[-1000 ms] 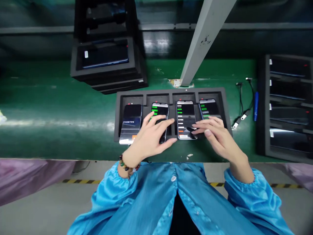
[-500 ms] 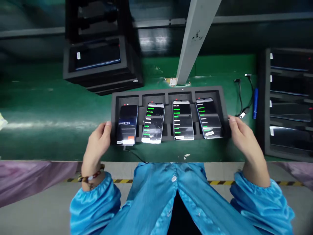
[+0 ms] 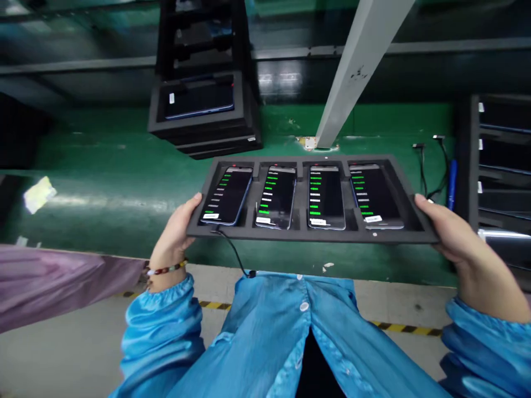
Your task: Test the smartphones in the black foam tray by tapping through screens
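Observation:
Between my hands is a black foam tray whose slots hold several smartphones lying face up. Their lit screens show lines of green and white text, and each has a small white label near its lower end. My left hand grips the tray's left end, thumb on the edge. At the other end, my right hand clasps the right side, its fingers partly hidden beneath. A thin black cable runs from the bottom of the leftmost phone over the tray's near rim.
A stack of black trays with a phone on top stands behind, left. Another phone tray lies far right, beside a blue pen and short cables. A grey metal post rises behind. A pink sleeve shows at left.
The tray, held by both hands, now looks larger and tilted, its right end nearer the camera. The phones sit deeper in their slots. The leftmost screen changed from a message to text lines.

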{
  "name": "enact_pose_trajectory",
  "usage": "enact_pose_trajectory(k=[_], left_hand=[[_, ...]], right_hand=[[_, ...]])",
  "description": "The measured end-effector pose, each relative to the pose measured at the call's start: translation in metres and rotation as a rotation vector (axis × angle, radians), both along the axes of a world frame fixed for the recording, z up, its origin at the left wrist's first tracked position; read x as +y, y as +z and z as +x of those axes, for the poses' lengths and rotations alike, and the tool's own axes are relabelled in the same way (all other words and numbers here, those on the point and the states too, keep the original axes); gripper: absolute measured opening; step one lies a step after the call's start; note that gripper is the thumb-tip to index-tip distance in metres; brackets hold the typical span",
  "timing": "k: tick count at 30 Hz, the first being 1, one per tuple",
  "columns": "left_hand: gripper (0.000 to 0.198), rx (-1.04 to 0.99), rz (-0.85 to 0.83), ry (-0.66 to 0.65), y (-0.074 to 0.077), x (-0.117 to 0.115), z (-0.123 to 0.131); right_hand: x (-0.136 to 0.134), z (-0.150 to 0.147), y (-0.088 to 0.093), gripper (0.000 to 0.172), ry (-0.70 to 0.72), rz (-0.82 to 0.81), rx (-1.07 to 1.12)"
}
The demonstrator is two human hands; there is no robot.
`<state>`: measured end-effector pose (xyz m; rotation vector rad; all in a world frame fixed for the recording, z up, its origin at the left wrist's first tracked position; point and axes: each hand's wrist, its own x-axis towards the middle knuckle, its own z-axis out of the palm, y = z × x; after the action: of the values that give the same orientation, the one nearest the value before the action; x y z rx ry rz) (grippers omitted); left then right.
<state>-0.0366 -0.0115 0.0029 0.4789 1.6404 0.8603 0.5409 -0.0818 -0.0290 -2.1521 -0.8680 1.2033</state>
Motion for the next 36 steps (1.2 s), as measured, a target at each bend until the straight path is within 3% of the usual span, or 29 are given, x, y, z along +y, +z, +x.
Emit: enact_pose_trajectory(k=[3,6,12,17,23,28,33,36], left_hand=[[0.043,0.190,0.104,-0.161,-0.022,-0.010,-0.004],[0.056,0.481,0.257,-0.383,-0.036,-0.022,-0.011],[0.044,0.805,0.435,-0.412,-0.021,-0.047,-0.009],[0.037,0.931,0.635,-0.506,-0.012,-0.056,-0.005],[0.035,1.051,0.616,-0.587,-0.014,-0.056,0.003],[0.038,1.249,0.455,-0.553,-0.007,-0.067,0.020],[0.041,1.238,0.320,-0.535,0.006,-0.076,0.027],[0.044,1.132,0.241,-0.551,0.013,-0.081,0.022]], right_hand=[[-0.011,-0.007,-0.020,0.045,0.053,0.082,-0.114],[-0.024,-0.015,-0.026,0.035,0.099,0.164,-0.241],[-0.047,-0.027,-0.016,0.056,0.127,0.234,-0.593],[-0.045,-0.054,-0.014,0.062,0.063,0.534,-0.794],[-0.036,-0.079,-0.019,0.055,0.082,0.718,-0.841],[-0.036,-0.081,-0.025,0.049,0.026,0.793,-0.891],[-0.035,-0.085,-0.029,0.047,-0.007,0.841,-0.900],[-0.032,-0.086,-0.030,0.045,-0.009,0.885,-0.908]])
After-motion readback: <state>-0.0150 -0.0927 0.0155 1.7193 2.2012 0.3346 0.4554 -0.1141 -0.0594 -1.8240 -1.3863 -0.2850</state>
